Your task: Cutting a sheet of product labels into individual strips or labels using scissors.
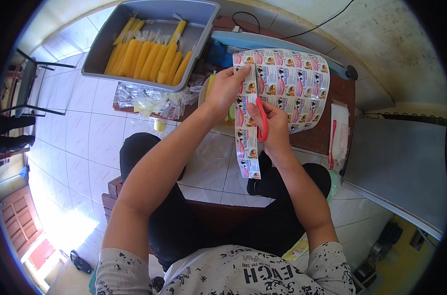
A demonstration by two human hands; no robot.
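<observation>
A curved sheet of printed labels (301,84) is held up over the low wooden table. My left hand (225,90) pinches its left part near the top, thumb on the printed face. In my right hand (275,123) are red-handled scissors (261,120), their blades in a cut between the sheet and its left column. That column, a strip of labels (247,147), hangs down past the table's front edge, its lower end loose. Behind the sheet and my left hand, a pale round container (203,92) is mostly hidden.
A grey plastic tub (194,73) at the back left holds several tied bags of yellow liquid (146,61). Clear plastic bags (153,97) lie beneath it. A light-blue long device (282,42) with a cable lies at the back. A white packet (339,131) rests at the table's right edge, near a grey-topped appliance (397,166).
</observation>
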